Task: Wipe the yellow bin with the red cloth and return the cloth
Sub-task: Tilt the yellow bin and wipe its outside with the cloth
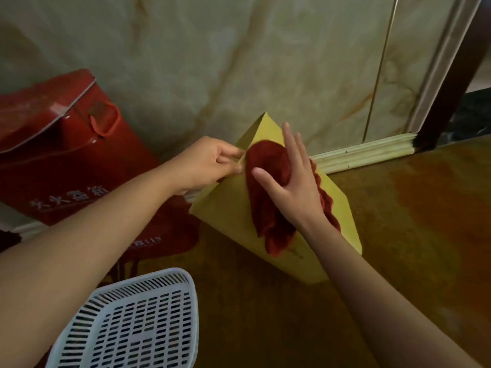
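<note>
The yellow bin (225, 208) stands on the brown floor near the wall, seen from above at an angle. A dark red cloth (268, 166) lies draped over its near side and hangs down toward the floor. My right hand (289, 179) presses flat on the cloth, fingers spread, thumb under a fold. My left hand (210, 163) pinches the bin's left rim between thumb and fingers.
A red metal box (61, 152) with white characters leans against the wall at left. A white slotted plastic basket (132, 322) sits at the bottom left. A marbled wall with a pale skirting board (364, 152) runs behind, and a dark door frame (451, 75) stands at right.
</note>
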Demonstrator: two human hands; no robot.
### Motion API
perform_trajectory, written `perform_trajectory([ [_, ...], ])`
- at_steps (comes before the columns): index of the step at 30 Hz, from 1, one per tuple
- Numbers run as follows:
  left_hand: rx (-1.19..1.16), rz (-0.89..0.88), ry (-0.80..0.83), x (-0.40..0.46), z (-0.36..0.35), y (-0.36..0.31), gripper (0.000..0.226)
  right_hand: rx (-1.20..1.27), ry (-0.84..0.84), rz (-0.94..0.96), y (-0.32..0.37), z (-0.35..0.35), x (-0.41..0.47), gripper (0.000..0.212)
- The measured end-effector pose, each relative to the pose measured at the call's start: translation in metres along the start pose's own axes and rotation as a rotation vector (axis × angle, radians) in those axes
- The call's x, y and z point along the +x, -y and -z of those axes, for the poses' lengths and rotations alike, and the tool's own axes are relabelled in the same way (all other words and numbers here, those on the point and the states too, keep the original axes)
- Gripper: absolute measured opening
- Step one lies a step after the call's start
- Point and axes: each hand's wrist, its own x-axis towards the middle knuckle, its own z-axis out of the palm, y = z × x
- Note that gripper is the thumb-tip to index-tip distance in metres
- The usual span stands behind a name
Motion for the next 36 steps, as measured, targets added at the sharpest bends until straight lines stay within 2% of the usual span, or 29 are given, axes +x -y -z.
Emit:
perform_trajectory([
  [3,-0.054,-0.008,-0.026,0.014,0.001,-0.007,0.021,-0.066,0.061,0.132,-0.002,0.005,0.014,0.073],
  [6,-0.045,0.041,-0.063,0.017,0.011,0.003,0.028,-0.122,0.142,0.132,-0.049,0.026,-0.017,0.066],
  [9,-0.06,0.081,-0.094,0.02,0.013,0.009,0.032,-0.132,0.123,-0.005,-0.102,0.052,-0.06,0.065],
  [11,-0.125,0.032,-0.143,0.021,0.011,0.007,0.034,-0.103,0.073,-0.125,-0.117,0.062,-0.068,0.065],
  [13,-0.114,-0.037,-0.13,0.012,0.009,0.014,0.04,-0.093,0.056,-0.167,-0.119,0.066,-0.061,0.069],
  [16,0.009,-0.027,-0.173,-0.012,0.002,0.035,0.037,-0.082,0.012,-0.281,-0.114,0.068,-0.039,0.072],
  [19,-0.115,-0.034,-0.18,-0.017,-0.007,0.028,0.035,-0.051,-0.075,-0.37,-0.096,0.063,-0.014,0.07],
  [22,-0.202,-0.033,-0.061,-0.004,-0.01,-0.002,0.039,-0.049,-0.073,-0.239,-0.055,0.042,0.011,0.064],
  [26,-0.256,0.033,0.0,-0.005,0.008,-0.012,0.032,-0.036,0.029,-0.031,-0.01,0.016,0.03,0.057],
  [29,-0.268,0.124,0.052,-0.013,0.013,-0.005,0.021,-0.043,0.079,0.061,-0.02,0.017,0.013,0.062],
  [31,-0.295,0.169,0.006,-0.011,0.018,0.003,0.019,-0.079,0.086,0.064,-0.049,0.025,-0.012,0.057],
  [33,-0.32,0.209,-0.047,-0.009,0.023,0.009,0.018,-0.129,0.01,-0.078,-0.091,0.043,-0.039,0.054],
  [34,-0.326,0.226,-0.051,-0.009,0.023,0.01,0.017,-0.113,-0.053,-0.239,-0.11,0.054,-0.048,0.054],
  [36,-0.33,0.244,-0.035,-0.004,0.023,0.009,0.017,0.083,-0.164,-0.614,-0.128,0.066,-0.055,0.056],
])
